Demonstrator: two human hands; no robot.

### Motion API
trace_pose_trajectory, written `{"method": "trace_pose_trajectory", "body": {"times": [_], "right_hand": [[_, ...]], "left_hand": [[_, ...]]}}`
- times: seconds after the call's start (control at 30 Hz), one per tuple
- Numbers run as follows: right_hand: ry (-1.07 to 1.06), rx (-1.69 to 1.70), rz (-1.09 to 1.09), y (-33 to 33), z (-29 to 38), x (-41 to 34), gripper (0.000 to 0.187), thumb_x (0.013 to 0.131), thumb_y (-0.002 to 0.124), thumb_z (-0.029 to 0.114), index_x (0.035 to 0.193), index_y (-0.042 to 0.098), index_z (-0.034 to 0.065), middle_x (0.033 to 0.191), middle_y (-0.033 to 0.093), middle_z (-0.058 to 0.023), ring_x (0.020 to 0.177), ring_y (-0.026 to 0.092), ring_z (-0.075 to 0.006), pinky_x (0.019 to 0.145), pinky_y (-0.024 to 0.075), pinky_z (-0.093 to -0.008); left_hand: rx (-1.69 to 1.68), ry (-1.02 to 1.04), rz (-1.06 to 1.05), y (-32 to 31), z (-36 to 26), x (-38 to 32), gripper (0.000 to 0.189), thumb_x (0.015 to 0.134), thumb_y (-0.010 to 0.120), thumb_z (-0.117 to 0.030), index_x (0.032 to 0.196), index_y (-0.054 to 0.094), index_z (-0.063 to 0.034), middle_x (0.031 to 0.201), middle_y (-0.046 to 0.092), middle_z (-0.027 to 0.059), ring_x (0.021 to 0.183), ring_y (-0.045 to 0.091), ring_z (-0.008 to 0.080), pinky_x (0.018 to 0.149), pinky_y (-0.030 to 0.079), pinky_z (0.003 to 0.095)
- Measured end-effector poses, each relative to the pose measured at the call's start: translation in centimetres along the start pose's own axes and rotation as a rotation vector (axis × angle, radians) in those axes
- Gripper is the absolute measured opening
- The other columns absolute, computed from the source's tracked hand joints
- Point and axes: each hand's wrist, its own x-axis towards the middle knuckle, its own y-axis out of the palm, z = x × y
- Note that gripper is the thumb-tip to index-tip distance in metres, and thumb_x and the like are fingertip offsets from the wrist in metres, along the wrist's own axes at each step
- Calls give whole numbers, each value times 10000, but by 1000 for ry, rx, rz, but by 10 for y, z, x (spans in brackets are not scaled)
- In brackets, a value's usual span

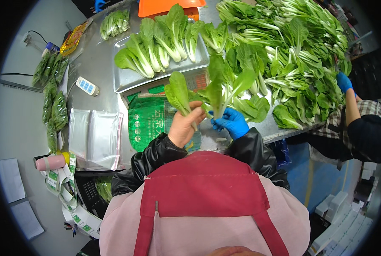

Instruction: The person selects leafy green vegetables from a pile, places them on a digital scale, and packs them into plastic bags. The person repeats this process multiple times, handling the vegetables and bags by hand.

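Note:
My bare left hand grips a small leafy green by its white stalk, leaves pointing up and away. Close beside it, my right hand, in a blue glove, holds another leafy green with a pale stalk. Loose greens lie on the metal table just beyond the right hand. Beyond my hands is a metal tray with several heads of leafy greens in a row. A green printed bag lies flat by my left hand.
A large heap of greens covers the right side, where a co-worker's blue-gloved hand reaches in. Clear plastic bags, a power strip and bagged greens lie left. An orange container stands at the back.

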Motion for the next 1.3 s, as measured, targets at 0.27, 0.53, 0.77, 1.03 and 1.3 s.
{"method": "trace_pose_trajectory", "body": {"times": [0.27,0.53,0.77,1.03,1.3], "right_hand": [[-32,-114,-10,23,-10,3,167,858,659,136,968,615,18,790,635,-45,674,594,-117,639,495,-254],[160,80,195,15,-10,2,274,930,560,262,1062,579,22,879,648,-102,713,630,-175,624,508,-277],[-91,-18,-28,26,-29,6,249,891,617,134,1090,565,-7,895,642,-72,740,617,-142,678,501,-268],[-247,-161,-97,33,-26,1,275,858,651,92,1113,596,6,959,648,-59,808,602,-101,717,484,-255],[-171,-167,-145,22,-27,7,210,875,640,131,1048,637,13,849,651,-23,682,551,-76,627,457,-225]], "left_hand": [[203,17,12,1,-3,-5,319,889,604,-114,1185,525,-25,1066,632,82,951,597,161,678,492,270],[55,13,135,-2,-1,-5,354,936,536,-118,1271,456,-36,1194,572,109,1107,543,214,794,496,339],[88,-156,-11,-14,5,-2,383,911,577,-117,1264,470,-17,1137,580,78,1015,547,158,833,446,318],[60,-96,12,-6,6,-6,457,914,543,-65,1342,386,-27,1271,534,94,1062,540,170,877,441,326],[92,-202,77,-7,5,-4,435,904,518,-37,1320,399,-2,1255,546,117,1093,545,196,931,425,336]]}}
